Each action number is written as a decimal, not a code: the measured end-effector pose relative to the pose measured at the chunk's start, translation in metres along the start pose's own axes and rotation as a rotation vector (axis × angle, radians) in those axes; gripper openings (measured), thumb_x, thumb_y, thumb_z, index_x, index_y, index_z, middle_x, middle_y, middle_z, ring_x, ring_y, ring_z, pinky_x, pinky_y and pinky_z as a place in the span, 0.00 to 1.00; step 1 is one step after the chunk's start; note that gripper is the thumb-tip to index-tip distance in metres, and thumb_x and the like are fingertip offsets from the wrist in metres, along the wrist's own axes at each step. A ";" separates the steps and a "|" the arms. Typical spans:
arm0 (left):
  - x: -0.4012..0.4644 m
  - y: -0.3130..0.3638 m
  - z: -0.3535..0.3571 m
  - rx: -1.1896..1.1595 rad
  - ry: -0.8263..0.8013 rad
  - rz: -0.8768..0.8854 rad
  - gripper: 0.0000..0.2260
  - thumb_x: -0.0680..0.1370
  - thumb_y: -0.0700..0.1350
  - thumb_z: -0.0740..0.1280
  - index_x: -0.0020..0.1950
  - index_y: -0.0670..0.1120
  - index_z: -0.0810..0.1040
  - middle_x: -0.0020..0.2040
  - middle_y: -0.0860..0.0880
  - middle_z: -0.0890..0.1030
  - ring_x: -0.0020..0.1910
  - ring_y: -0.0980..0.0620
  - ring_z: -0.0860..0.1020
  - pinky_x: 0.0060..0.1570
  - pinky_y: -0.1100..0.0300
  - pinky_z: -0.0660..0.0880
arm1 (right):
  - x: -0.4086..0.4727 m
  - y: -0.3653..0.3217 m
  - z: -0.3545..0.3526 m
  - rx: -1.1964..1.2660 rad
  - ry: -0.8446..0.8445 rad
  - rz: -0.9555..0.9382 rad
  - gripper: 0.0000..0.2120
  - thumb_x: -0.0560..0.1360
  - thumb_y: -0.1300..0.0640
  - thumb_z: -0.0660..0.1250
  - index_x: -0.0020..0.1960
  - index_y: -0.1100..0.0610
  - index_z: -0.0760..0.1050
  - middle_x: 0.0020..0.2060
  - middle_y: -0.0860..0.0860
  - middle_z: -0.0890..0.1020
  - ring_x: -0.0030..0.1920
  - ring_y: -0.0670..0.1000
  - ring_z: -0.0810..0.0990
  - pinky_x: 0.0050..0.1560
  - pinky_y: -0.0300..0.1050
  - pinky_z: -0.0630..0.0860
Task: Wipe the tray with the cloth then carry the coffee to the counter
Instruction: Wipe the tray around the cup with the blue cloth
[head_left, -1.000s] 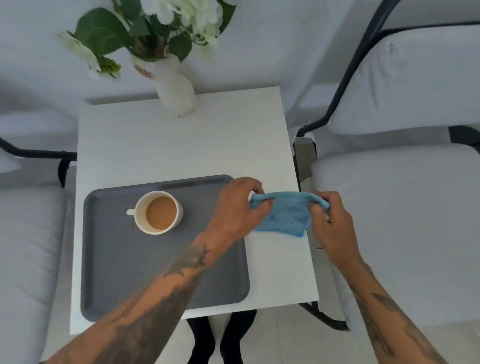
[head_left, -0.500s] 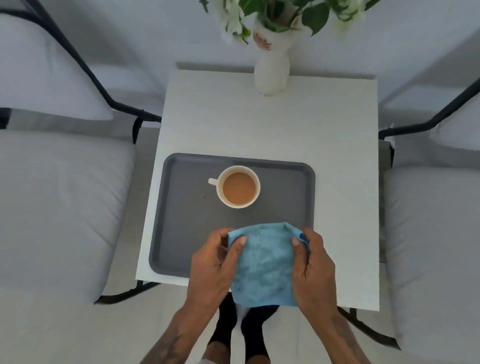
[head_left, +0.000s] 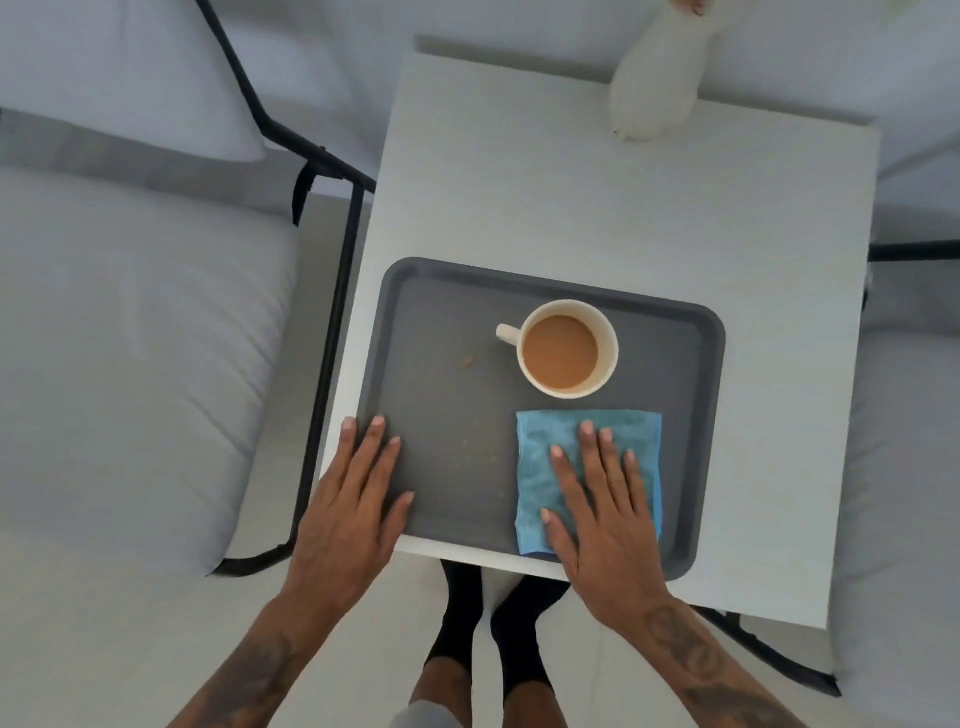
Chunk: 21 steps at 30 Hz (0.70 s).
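A dark grey tray (head_left: 447, 312) lies on the near half of a small white table (head_left: 597, 197). On it stands a cream cup of milky coffee (head_left: 563, 349), handle to the left. A folded blue cloth (head_left: 535, 457) lies flat on the tray's near right part, just below the cup. My right hand (head_left: 605, 504) presses flat on the cloth, fingers spread. My left hand (head_left: 353, 499) rests flat on the tray's near left corner, holding nothing. A small brown stain (head_left: 468, 360) and fine crumbs (head_left: 465, 444) mark the tray left of the cup.
A white vase (head_left: 654, 88) stands at the table's far right. Padded grey chairs with black frames flank the table, one on the left (head_left: 130, 338) and one on the right (head_left: 904, 441). My feet in black socks (head_left: 488, 623) show under the table's near edge.
The cloth was held up between both hands; now it lies flat on the tray under my right hand. My left hand has let go and moved to the tray's left corner.
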<state>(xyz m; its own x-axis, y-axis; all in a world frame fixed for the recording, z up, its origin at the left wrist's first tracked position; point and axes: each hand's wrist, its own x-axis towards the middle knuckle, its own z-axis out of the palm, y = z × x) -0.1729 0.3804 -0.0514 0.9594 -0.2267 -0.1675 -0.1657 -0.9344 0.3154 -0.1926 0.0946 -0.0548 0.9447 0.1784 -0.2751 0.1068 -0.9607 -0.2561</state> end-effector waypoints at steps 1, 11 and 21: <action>-0.001 -0.002 0.002 0.021 -0.035 0.029 0.28 0.81 0.55 0.58 0.76 0.39 0.65 0.79 0.41 0.61 0.79 0.40 0.55 0.71 0.42 0.67 | 0.001 -0.004 0.005 -0.024 -0.010 0.022 0.30 0.82 0.41 0.49 0.79 0.56 0.58 0.80 0.57 0.55 0.80 0.60 0.53 0.76 0.64 0.57; -0.003 -0.004 0.021 0.006 -0.047 0.194 0.28 0.83 0.48 0.55 0.78 0.35 0.54 0.79 0.36 0.54 0.79 0.39 0.55 0.75 0.44 0.57 | 0.044 -0.104 0.030 -0.075 0.023 -0.051 0.28 0.82 0.44 0.54 0.79 0.55 0.58 0.79 0.58 0.56 0.79 0.62 0.54 0.76 0.65 0.53; 0.006 0.004 0.005 -0.376 -0.106 0.052 0.40 0.77 0.38 0.64 0.80 0.44 0.40 0.81 0.45 0.44 0.80 0.45 0.50 0.63 0.62 0.74 | 0.043 -0.085 0.022 -0.093 0.004 -0.081 0.27 0.83 0.45 0.52 0.80 0.51 0.55 0.80 0.53 0.54 0.80 0.59 0.52 0.77 0.62 0.53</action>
<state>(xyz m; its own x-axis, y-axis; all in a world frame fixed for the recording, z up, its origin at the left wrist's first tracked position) -0.1693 0.3736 -0.0558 0.9197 -0.3167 -0.2320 -0.0995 -0.7596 0.6427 -0.1675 0.1884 -0.0650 0.9329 0.2558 -0.2534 0.2113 -0.9588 -0.1900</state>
